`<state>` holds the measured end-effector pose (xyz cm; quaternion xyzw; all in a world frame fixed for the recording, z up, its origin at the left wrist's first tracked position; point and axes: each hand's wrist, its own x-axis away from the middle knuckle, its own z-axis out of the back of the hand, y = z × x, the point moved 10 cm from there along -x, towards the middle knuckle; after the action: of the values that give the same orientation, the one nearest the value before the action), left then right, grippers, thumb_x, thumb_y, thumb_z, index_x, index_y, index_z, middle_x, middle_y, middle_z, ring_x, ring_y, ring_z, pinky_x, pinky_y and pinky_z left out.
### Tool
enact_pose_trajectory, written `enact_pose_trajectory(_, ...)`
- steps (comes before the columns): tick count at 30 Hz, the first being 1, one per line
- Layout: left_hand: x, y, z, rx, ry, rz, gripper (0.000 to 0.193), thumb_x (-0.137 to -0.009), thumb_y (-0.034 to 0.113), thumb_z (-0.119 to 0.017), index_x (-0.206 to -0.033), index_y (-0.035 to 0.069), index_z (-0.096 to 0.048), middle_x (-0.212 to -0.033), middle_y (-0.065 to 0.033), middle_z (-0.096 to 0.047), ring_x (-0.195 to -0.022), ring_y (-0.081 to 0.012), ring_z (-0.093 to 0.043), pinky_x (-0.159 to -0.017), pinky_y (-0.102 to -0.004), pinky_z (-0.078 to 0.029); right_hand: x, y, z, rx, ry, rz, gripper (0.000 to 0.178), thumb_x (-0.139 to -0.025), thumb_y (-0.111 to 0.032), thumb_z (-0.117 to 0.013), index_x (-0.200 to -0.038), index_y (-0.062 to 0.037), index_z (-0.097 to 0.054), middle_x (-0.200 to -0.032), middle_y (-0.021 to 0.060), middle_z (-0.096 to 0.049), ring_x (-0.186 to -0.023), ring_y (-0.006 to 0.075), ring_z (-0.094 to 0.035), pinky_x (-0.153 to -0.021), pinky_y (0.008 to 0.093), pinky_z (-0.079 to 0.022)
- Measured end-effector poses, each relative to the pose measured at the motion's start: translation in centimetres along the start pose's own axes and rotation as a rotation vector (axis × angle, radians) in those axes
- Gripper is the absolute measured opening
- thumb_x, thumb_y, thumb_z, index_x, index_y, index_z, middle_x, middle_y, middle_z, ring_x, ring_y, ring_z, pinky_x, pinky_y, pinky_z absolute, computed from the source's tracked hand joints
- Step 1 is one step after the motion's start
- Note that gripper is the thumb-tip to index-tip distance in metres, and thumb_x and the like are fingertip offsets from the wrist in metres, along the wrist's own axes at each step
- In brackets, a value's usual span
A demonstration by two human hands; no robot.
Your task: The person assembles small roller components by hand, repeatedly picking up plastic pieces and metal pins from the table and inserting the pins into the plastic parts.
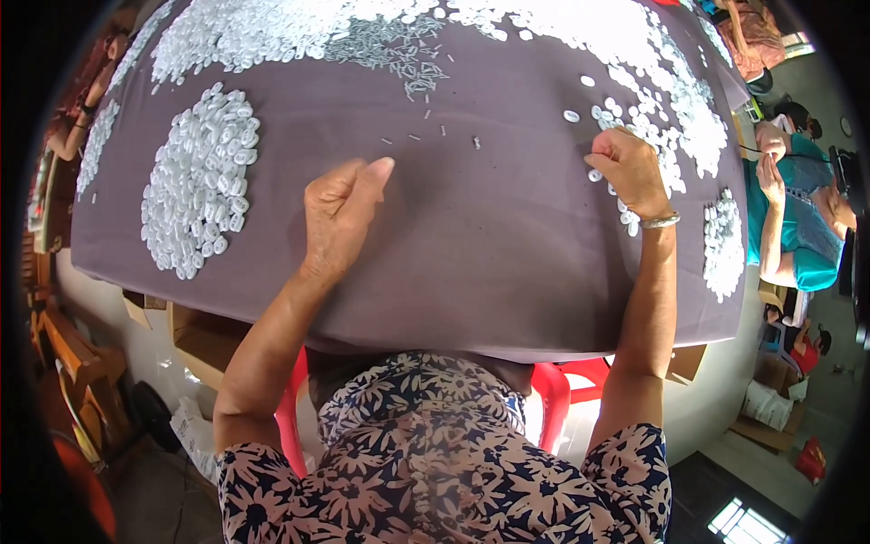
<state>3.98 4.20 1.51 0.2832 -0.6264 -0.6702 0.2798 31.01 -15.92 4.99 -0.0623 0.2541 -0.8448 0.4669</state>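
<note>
My left hand (344, 213) is closed above the cloth, its thumb pressed along the curled fingers; whatever it may hold is hidden. Just beyond it lie a few small grey metal pins (414, 137). At the right, my right hand (628, 172) has its fingers bent down and pinched together over the edge of a spread of small white oval plastic pieces (651, 127). I cannot make out what sits between those fingertips. A bracelet (660, 220) circles my right wrist. Left of my left hand is a heap of white oval pieces (195, 181) with dark markings.
A purple-brown cloth (480, 263) covers the table. Along its far side lie a large bright heap of white pieces (245, 41) and a grey pin pile (390, 50). Another white heap (723, 245) lies at the right edge. A co-worker in teal (797, 208) sits at right.
</note>
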Motion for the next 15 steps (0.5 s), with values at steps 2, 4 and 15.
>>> enact_pose_trajectory(2,0.0,0.0,0.1,-0.015,-0.007,-0.002,0.041,-0.091,0.023,-0.063,-0.058,0.005,-0.046,-0.055,0.0077,-0.036,-0.054,-0.0017,-0.032,-0.048,-0.0223,-0.025,0.0,-0.5,-0.4,-0.058,0.016,-0.021,0.011,-0.076,-0.006,-0.068,-0.075,-0.0008,-0.059,-0.062,0.0033,-0.055,-0.053,0.0085,-0.048,-0.049,0.0268,-0.038)
enact_pose_trajectory(4,-0.1,0.4,-0.2,-0.026,-0.038,-0.074,0.040,-0.090,0.021,-0.064,-0.059,0.005,-0.046,-0.058,0.0076,-0.039,-0.057,-0.0016,-0.035,-0.050,-0.0215,-0.027,0.1,-2.0,-0.3,0.001,0.065,0.006,0.011,-0.076,-0.005,-0.069,-0.075,-0.0012,-0.058,-0.059,0.0021,-0.053,-0.052,0.0065,-0.045,-0.048,0.0246,-0.037)
enact_pose_trajectory(15,1.9,5.5,-1.5,-0.368,0.011,-0.639,0.041,-0.065,0.002,-0.081,-0.098,0.006,-0.058,-0.087,-0.0036,-0.058,-0.073,-0.0146,-0.053,-0.058,-0.0250,-0.043,-1.7,-14.3,-10.9,-0.847,-0.128,0.009,0.005,-0.087,0.000,-0.060,-0.084,-0.0034,-0.062,-0.072,-0.0038,-0.060,-0.063,0.0012,-0.051,-0.054,0.0174,-0.042)
